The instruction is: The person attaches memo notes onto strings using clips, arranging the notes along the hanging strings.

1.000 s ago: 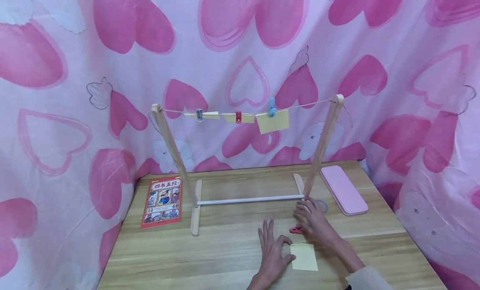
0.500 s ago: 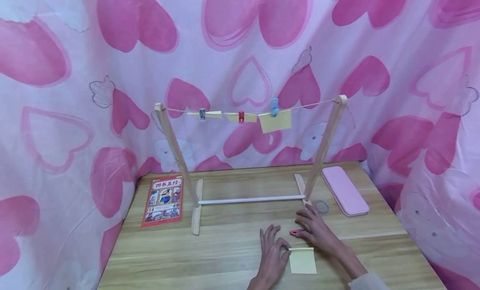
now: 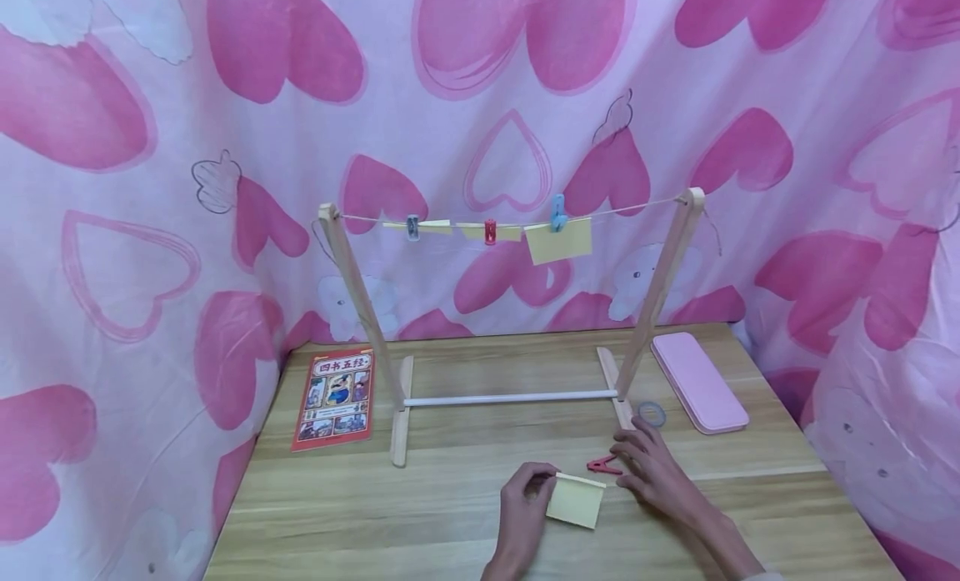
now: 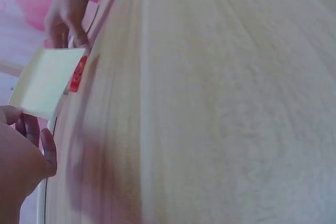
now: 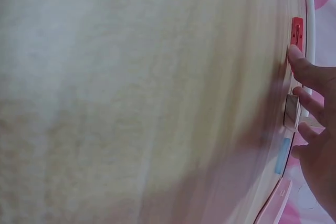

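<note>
My left hand [image 3: 523,510] pinches the left edge of a pale yellow paper note [image 3: 576,502], which is tilted up off the table and has a narrow fold along its top. In the left wrist view the paper [image 4: 46,81] slants out from thumb and fingers. A red clothespin [image 3: 602,465] lies on the table just beyond the note. My right hand [image 3: 660,477] is beside it, fingers spread, with the fingertips right at its handle ends. The right wrist view shows the thumb overlapping the red clothespin [image 5: 297,30], the other fingers apart from it.
A wooden stand [image 3: 663,293] holds a string with three yellow notes [image 3: 558,241] clipped by a grey, a red and a blue clothespin [image 3: 558,212]. A red comic-style book [image 3: 333,398] lies left; a grey-blue ring [image 3: 651,414] and pink case [image 3: 700,383] lie right.
The left hand has lifted the note off the table, tilting it and moving it slightly left and away from me. The right hand has shifted a little, showing more of the red clothespin.
</note>
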